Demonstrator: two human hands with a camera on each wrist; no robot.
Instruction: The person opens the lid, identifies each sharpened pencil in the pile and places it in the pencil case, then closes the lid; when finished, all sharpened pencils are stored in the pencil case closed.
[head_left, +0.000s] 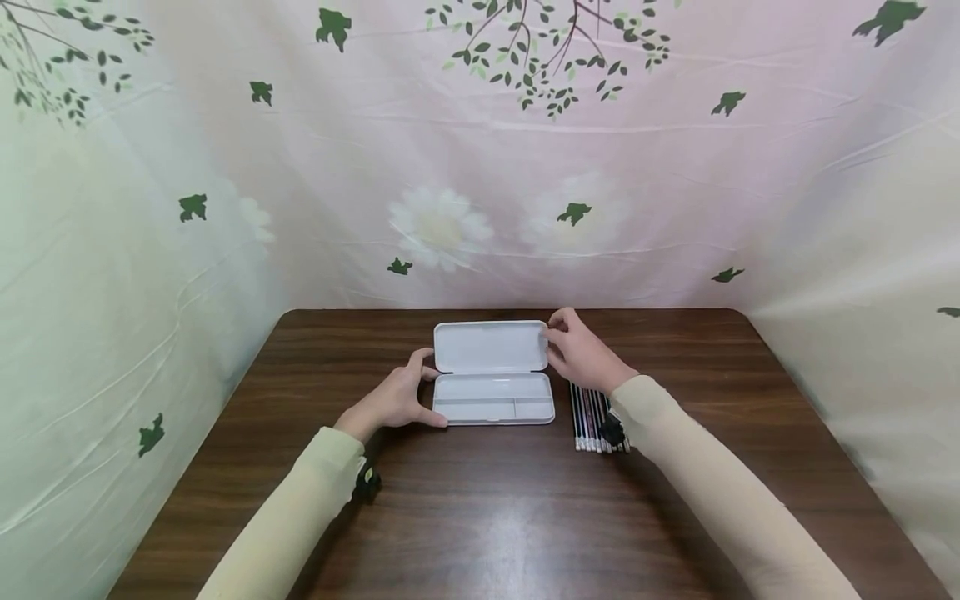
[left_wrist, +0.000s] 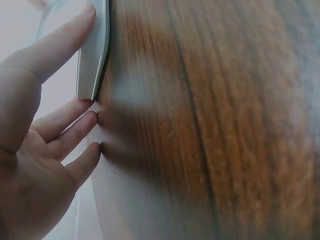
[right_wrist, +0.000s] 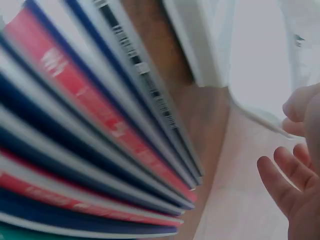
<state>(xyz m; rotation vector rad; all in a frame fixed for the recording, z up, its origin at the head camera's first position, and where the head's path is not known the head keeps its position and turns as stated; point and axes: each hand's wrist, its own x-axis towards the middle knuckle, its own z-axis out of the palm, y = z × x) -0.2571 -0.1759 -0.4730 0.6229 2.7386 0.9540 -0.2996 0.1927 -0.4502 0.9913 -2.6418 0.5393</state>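
A white pencil case (head_left: pixel 492 408) stands unfolded on the table, its lid (head_left: pixel 491 346) raised at the back. The base shows one long compartment behind and two in front. My left hand (head_left: pixel 396 398) holds the base at its left end, thumb at the front corner; in the left wrist view, the other fingertips (left_wrist: pixel 95 118) rest by the tabletop. At the lid's right edge, my right hand (head_left: pixel 581 350) pinches with thumb and index finger, the other fingers loose. Beneath the right forearm lies a row of striped pencils (head_left: pixel 588 421), partly hidden by wrist and sleeve.
The dark wood-grain table (head_left: pixel 480 517) runs back to a pale hanging cloth (head_left: pixel 337 208) printed with leaves and flowers. More cloth hangs at both sides. In the right wrist view, the pencils (right_wrist: pixel 100 115) lie beside the case with a narrow strip of table between.
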